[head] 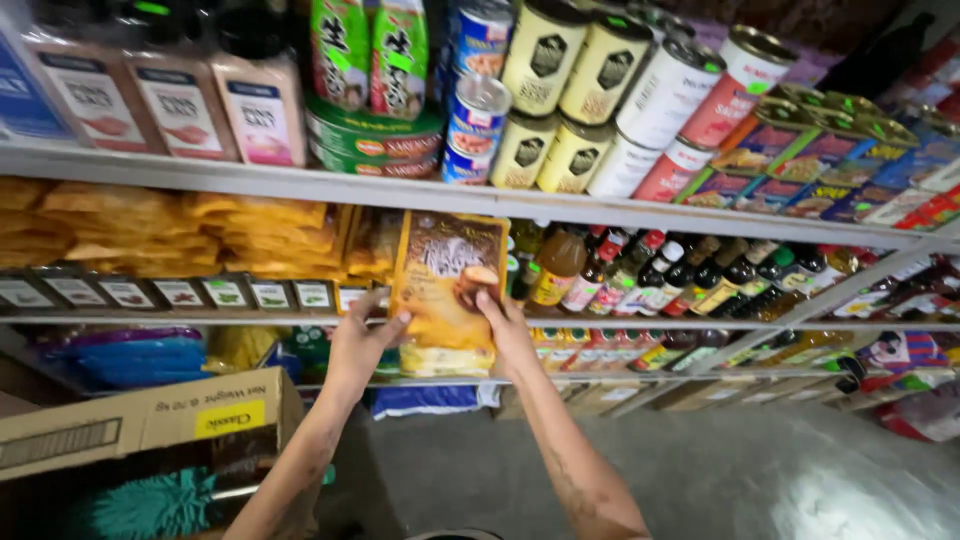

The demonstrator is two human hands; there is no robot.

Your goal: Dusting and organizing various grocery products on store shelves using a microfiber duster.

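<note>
Holding, head view: both hands raised to the middle shelf, a flat orange-brown pouch (447,295) gripped between them
Left hand (360,345): grasping the pouch's lower left edge; thumb laid across the front; fingers hidden behind the pack
Right hand (503,325): clasping the pouch's right side, fingertips pressed on its front near the middle
Pouch position: upright, in front of the middle shelf's edge (620,325); whether its base rests on the shelf cannot be told
Left of pouch: stacked yellow-orange packets (255,235) with a row of small price tags (180,293) along the shelf lip below
Right of pouch: dark sauce bottles (640,275) standing close together, the nearest just beside the right hand
Top shelf: pink-filled shaker jars (180,100), green packets (370,50), tins and cream-coloured cans (560,100) stacked two high, some tilted
Below: cardboard carton (150,425) at lower left; grey floor (700,470)
Risk, judged: the right hand's knuckles sit near the bottle necks; a sideways swing could knock one over and topple its neighbours
Risk, judged: grip lies on the lower edge and side only; the limp pouch could fold or slip toward the floor
</note>
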